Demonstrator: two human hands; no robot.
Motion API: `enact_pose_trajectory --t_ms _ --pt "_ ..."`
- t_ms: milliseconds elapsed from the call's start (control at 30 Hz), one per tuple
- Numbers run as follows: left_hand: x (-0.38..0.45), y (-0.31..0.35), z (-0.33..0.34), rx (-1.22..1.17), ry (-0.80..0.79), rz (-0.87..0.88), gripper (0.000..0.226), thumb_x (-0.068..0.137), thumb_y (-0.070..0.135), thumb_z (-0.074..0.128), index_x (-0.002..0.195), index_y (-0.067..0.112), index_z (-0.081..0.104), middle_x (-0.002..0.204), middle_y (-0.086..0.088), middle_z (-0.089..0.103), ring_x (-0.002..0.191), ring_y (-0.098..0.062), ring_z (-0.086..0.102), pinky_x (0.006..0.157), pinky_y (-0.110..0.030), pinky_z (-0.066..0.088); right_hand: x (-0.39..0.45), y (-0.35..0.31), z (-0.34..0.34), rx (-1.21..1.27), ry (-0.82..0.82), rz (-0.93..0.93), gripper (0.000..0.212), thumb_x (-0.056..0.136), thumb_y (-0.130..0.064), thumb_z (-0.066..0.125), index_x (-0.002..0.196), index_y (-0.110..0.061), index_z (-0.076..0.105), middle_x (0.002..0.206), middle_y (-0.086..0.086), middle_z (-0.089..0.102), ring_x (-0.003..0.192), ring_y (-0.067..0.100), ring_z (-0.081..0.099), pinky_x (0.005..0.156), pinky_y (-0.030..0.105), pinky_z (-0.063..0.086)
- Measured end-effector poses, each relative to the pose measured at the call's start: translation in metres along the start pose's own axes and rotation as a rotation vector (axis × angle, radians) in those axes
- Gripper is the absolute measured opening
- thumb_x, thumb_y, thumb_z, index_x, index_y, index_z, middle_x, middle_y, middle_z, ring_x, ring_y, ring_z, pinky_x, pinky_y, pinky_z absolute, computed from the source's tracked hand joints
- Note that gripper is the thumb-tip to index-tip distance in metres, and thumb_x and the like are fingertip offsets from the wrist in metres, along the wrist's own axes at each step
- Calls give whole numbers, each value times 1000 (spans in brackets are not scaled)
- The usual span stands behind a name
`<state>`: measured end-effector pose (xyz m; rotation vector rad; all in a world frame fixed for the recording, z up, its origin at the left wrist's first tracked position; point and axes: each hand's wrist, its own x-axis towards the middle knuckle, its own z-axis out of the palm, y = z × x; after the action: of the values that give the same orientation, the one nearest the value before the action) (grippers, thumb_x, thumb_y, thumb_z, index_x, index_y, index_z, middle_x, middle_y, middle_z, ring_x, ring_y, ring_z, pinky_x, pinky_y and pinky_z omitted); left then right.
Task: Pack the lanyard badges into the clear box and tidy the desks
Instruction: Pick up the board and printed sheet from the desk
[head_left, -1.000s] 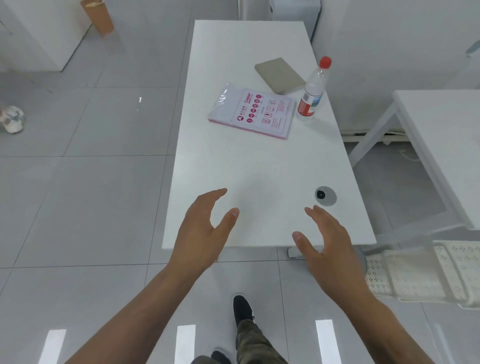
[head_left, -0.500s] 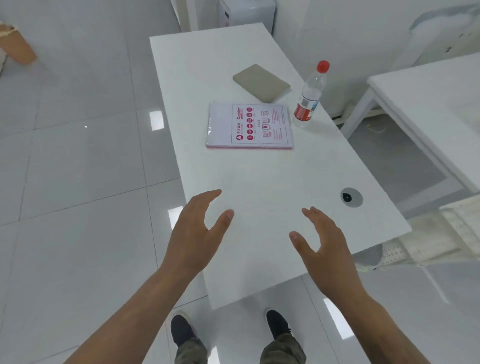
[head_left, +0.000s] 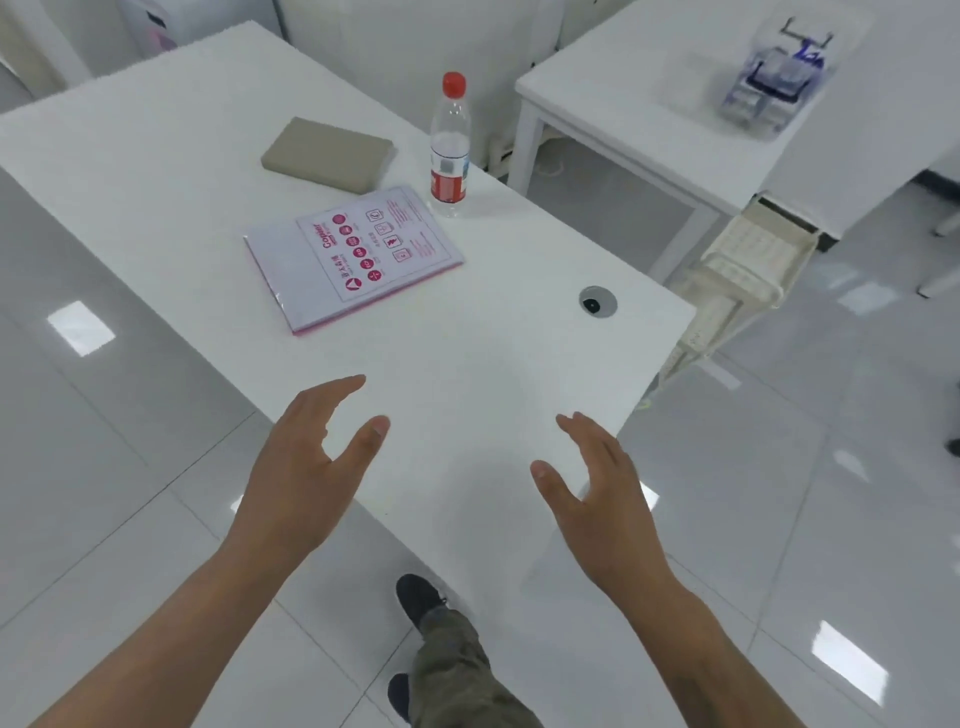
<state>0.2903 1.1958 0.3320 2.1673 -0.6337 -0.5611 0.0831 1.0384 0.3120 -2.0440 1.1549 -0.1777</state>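
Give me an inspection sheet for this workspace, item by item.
Surface: white desk, grommet hole near its right edge.
Job's things: clear box, blurred, on the second desk at right; contents unclear.
Clutter: paper pack lying flat, grey pad behind it, upright water bottle with red cap.
Hands: left hand and right hand open, holding nothing, above the near desk edge.
Cables: nothing seen.
Surroundings: glossy tiled floor; white perforated basket between the desks.

The wrapped paper pack (head_left: 358, 257) carries the pink word "Copier"; its other print is too small to read.
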Motion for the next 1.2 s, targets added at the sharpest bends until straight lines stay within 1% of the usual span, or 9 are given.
enact_pose_trajectory --t_ms 167,267,367,500,600,700,833,1000,1200 --pt "37 -14 -19 74 -100 59 45 90 50 56 134 47 45 127 26 44 115 -14 52 88 -33 42 3 -15 33 51 82 100 54 93 -52 52 144 -42 35 153 -27 25 140 -7 17 109 20 23" --pt "71 -10 -29 101 -153 110 46 89 50 56 134 46 45 128 26 44 116 -14 51 89 -33 43 20 -32 48 107 149 152 56 93 -52 51 145 -42 32 153 -27 23 141 -5 18 112 23 25" --pt "104 -5 -39 131 -206 143 45 90 48 56 133 46 46 129 25 45 115 -10 50 92 -32 43 40 -51 58 167 180 208 58 93 -53 51 146 -43 30 153 -28 22 141 -5 18 113 26 27" --pt "142 0 -58 129 -206 171 44 91 44 59 133 41 48 124 22 47 115 -11 51 95 -33 44 62 -76 68 175 182 220 58 92 -54 51 145 -44 30 153 -28 22 141 -5 18 112 28 29" --pt "173 0 -72 132 -238 187 43 91 42 60 133 40 49 123 21 47 117 -12 51 99 -34 43 73 -93 77 183 200 264 57 92 -54 51 145 -45 30 153 -29 22 139 -6 18 109 25 29" --pt "201 -2 -78 109 -275 195 43 91 42 59 133 40 49 124 20 47 117 -11 50 98 -31 42 87 -103 86 171 215 291 57 92 -53 52 145 -45 30 153 -28 23 139 -6 18 106 22 28" --pt "247 -15 -90 102 -322 217 43 90 46 59 132 42 48 128 20 48 117 -8 50 96 -30 42 112 -128 110 181 245 327 57 92 -53 53 144 -44 32 152 -27 26 140 -4 20 104 22 28" --pt "307 -32 -119 87 -420 208 40 92 45 58 130 48 45 125 23 47 113 -8 49 95 -31 43 151 -176 153 193 296 403 56 93 -51 53 145 -42 32 152 -24 29 140 -2 22 106 23 29" --pt "384 -61 -173 125 -599 246 42 93 44 58 133 44 46 123 23 47 112 -6 50 91 -27 42 189 -249 206 173 417 562 56 93 -50 53 144 -39 34 152 -19 33 140 6 29 109 31 31"
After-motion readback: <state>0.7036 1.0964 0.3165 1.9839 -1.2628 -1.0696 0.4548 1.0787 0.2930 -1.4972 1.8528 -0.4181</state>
